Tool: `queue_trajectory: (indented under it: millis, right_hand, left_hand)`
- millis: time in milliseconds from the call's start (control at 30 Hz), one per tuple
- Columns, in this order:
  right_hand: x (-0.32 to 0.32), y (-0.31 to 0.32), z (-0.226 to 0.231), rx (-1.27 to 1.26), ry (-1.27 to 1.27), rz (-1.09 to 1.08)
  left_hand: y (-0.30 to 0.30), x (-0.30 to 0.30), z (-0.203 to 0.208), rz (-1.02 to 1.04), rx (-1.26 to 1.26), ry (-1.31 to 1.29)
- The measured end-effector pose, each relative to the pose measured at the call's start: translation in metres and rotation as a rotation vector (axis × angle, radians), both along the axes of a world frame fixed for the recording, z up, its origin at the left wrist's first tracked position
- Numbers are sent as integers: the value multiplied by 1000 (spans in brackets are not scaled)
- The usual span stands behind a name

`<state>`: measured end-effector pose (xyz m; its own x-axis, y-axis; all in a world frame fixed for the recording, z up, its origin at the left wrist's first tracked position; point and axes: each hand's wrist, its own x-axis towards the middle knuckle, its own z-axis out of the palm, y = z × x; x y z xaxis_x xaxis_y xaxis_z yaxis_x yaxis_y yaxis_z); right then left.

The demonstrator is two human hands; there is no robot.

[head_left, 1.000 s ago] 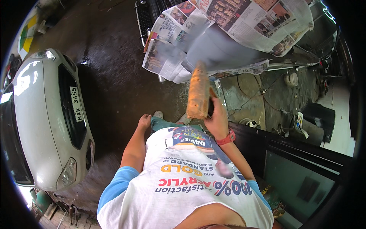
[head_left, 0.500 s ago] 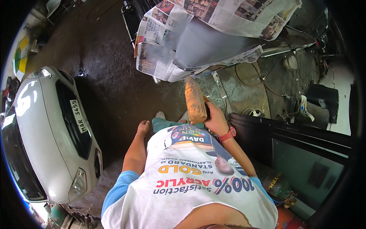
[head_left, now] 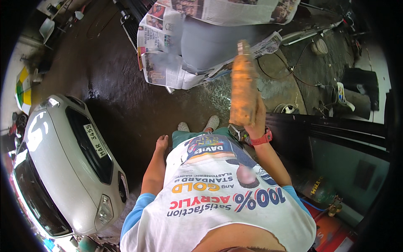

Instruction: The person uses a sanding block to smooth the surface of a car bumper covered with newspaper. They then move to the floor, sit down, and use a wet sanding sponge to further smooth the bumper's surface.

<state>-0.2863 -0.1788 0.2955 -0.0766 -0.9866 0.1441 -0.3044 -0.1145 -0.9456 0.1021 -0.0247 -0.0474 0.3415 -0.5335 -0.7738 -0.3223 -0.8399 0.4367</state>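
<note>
My right hand [head_left: 259, 113], a red watch on its wrist, is closed around the grip of an orange heat gun [head_left: 243, 90]. The tool is blurred by motion, and its pale metal-looking nozzle points away from me, toward the masked panel. That smooth grey panel [head_left: 210, 44] lies ahead, with newspaper sheets [head_left: 161, 69] around its edges. From this view, the nozzle tip overlaps the panel's right side; I cannot tell the gap. By my left side, my left hand [head_left: 162, 143] hangs loosely with fingers partly visible and nothing seen in it.
A silver car [head_left: 63, 164] stands close on my left. To my right are a dark-framed glass panel [head_left: 340, 168] and a green gas cylinder [head_left: 321, 191]. A hose [head_left: 294, 71] trails over the floor near a pale bucket [head_left: 319, 47].
My right hand has swung the heat gun forward and to the right, and its nozzle has risen over the panel's edge. My left hand still hangs by my side.
</note>
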Motion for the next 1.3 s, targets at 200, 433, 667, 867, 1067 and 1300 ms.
queue_trajectory:
  millis: [200, 433, 667, 867, 1067, 1300]
  right_hand:
    - [-27, 18, -85, -70, 670, 176]
    - [-48, 10, -103, 76, 472, -62]
    - [-77, -13, -76, -103, 386, -224]
    - [-54, 5, -67, 23, 14, 71]
    - [-49, -4, -57, -167, 288, 189]
    - [-56, -17, -18, -188, 21, -198]
  left_hand:
    - [-15, -9, 19, 5, 6, 24]
    - [-18, 0, 5, 60, -29, 66]
    - [-18, -8, 12, 19, 36, 48]
    - [-14, -1, -12, -85, 19, -73]
    - [-34, -8, 13, -85, -43, 32]
    - [-48, -26, 40, -97, -3, -23]
